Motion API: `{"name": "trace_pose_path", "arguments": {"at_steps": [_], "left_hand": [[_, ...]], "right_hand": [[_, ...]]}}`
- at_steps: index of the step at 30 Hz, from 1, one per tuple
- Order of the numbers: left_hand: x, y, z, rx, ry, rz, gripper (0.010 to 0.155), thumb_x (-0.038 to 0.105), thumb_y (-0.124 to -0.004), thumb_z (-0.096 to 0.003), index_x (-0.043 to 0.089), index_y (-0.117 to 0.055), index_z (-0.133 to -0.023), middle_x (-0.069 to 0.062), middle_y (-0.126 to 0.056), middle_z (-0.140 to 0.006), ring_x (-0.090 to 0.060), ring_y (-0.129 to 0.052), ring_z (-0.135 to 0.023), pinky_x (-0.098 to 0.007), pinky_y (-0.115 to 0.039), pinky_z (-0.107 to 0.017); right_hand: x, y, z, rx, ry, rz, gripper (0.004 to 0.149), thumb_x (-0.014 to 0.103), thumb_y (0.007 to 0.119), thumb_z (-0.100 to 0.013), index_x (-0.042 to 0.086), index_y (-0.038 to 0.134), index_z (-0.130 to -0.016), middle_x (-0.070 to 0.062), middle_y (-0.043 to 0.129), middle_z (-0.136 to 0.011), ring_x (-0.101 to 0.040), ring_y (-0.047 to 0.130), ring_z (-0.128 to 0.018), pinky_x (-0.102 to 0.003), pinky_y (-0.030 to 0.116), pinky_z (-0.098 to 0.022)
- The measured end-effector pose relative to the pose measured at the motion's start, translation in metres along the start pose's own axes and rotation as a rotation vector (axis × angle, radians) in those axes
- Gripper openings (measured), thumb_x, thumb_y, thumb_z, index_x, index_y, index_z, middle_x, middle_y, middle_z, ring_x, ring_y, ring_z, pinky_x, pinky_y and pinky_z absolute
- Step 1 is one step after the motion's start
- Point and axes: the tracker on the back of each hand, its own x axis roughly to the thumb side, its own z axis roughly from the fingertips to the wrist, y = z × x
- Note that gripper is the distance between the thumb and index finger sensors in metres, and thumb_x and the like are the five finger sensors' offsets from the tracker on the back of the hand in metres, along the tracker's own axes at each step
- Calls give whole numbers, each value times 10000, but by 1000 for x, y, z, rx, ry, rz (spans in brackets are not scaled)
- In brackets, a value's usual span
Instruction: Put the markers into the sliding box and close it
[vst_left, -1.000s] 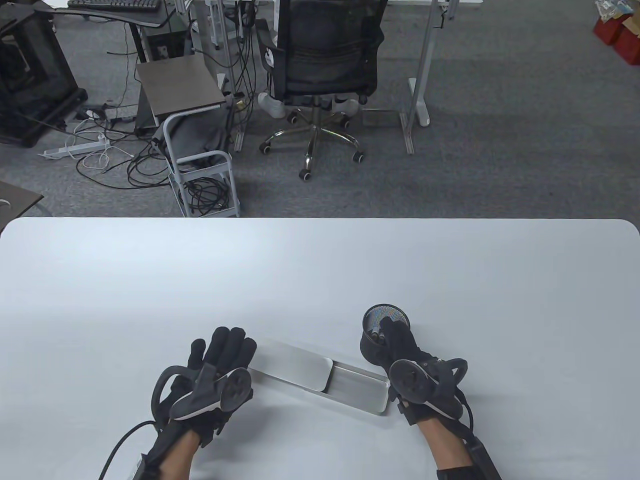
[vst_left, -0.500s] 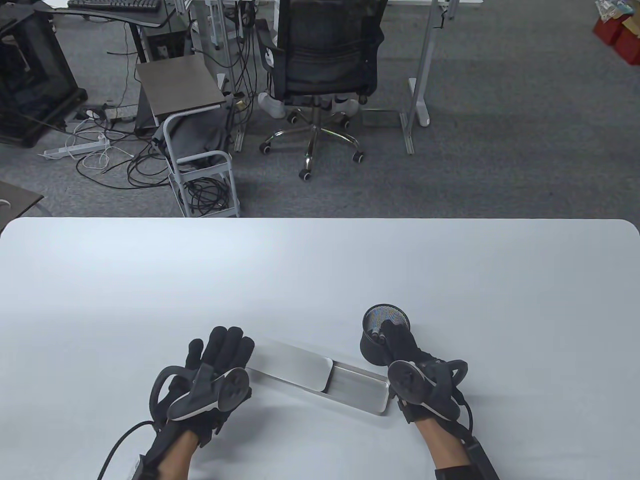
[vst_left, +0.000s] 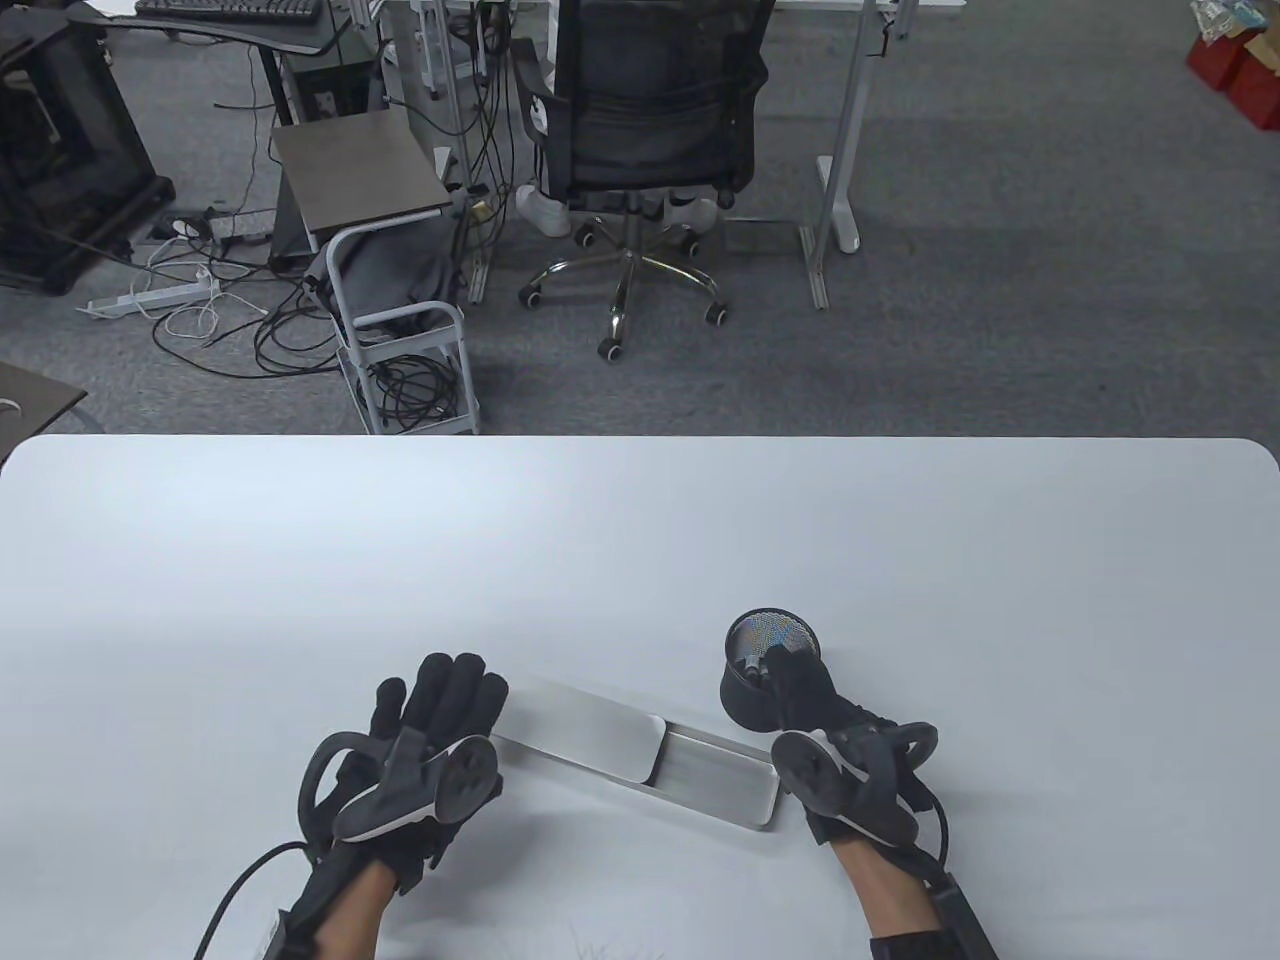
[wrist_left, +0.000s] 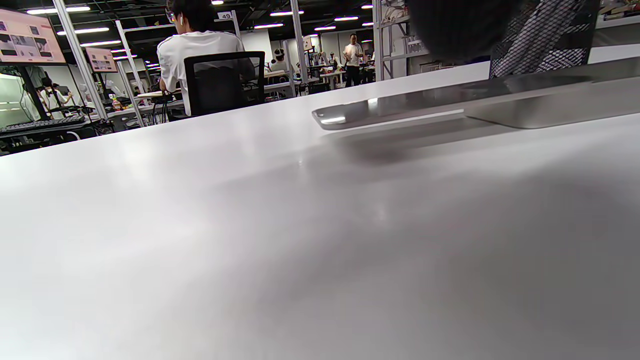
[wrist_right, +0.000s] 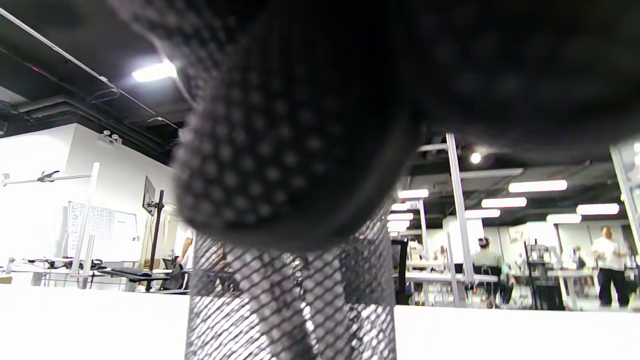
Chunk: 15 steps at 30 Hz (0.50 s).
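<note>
A silver sliding box (vst_left: 590, 733) lies on the white table (vst_left: 640, 540), its lid pushed left so the tray's right half (vst_left: 715, 775) shows bare. A black mesh cup (vst_left: 742, 695) stands just behind the box's right end, with marker tops (vst_left: 751, 666) showing in its mouth. My right hand (vst_left: 783, 668) curls its fingers down into the cup and pinches at the marker tops. My left hand (vst_left: 448, 692) rests flat on the table, fingertips at the lid's left end. The left wrist view shows the box (wrist_left: 395, 106) low on the table. The right wrist view shows the cup's mesh (wrist_right: 300, 320) under a gloved finger (wrist_right: 280, 150).
Past the table's far edge there are an office chair (vst_left: 640, 130), a small cart (vst_left: 400, 330) with cables and desk legs. In the wrist views people sit and stand at desks far off.
My right wrist has shifted slightly left and lower while its fingers stay in the cup. The left hand and the box have not moved.
</note>
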Motion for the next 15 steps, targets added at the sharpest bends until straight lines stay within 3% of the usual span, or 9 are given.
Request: {"name": "trace_pose_path", "arguments": {"at_steps": [5,15], "left_hand": [[0,0,0,-1,0,-1,907,612,-679,-433,307,-124,-1081,4,-84,-1184,-317,-127,-1104,-607,-266,-754],[0,0,1,-3,2,0,905,611,-680,-434,305,-128,-1082,3,-86,-1183,-318,-130,-1104,-607,-267,-754]], "right_hand": [[1,-9,2,-83,-22,56,383,265,845,-417,204,903,-790,-173,1066,-690,-74,1093,-132,-280,947,-55],[-8,-37,8,-224,19,6,385,256,847,-420,166,893,-791,-188,1052,-691,-78,1127,-209,-247,971,-71]]}}
